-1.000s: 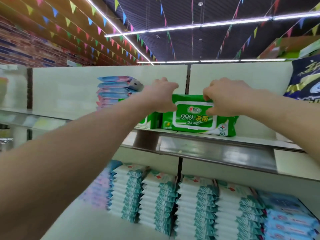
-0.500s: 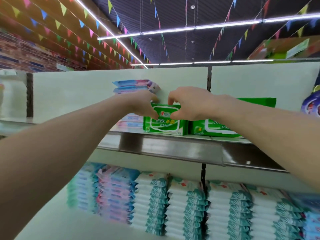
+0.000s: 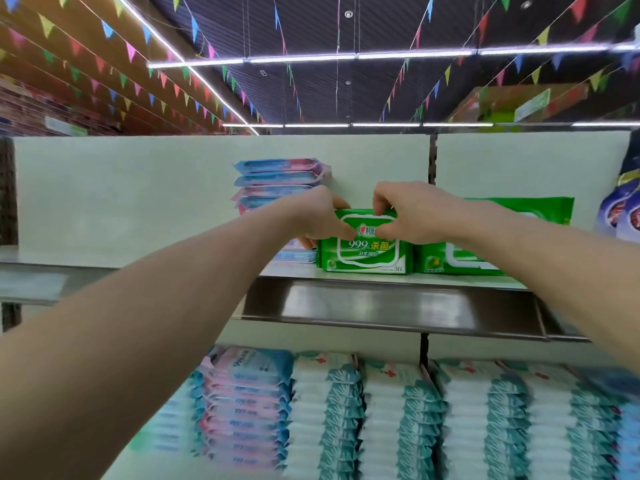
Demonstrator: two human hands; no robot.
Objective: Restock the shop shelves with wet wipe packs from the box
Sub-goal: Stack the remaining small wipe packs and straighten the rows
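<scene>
- Fingers [image 3: 382,202] of the left hand [image 3: 318,216] and right hand [image 3: 412,216] pinch the small green pack [image 3: 367,254] by its top, having shifted off the larger green pack [image 3: 460,261].
- It stands upright on the upper shelf [image 3: 346,282]; placement seems nearly done.

One wide-angle view, from the person's head, faces forward at the upper shelf [image 3: 381,303] from close by. Both forearms [image 3: 194,292] stretch in from the sides to a green pack [image 3: 367,258] standing on it. The ceiling [image 3: 346,29] fills the top, and stacked packs [image 3: 398,410] under the shelf fill the bottom.
</scene>
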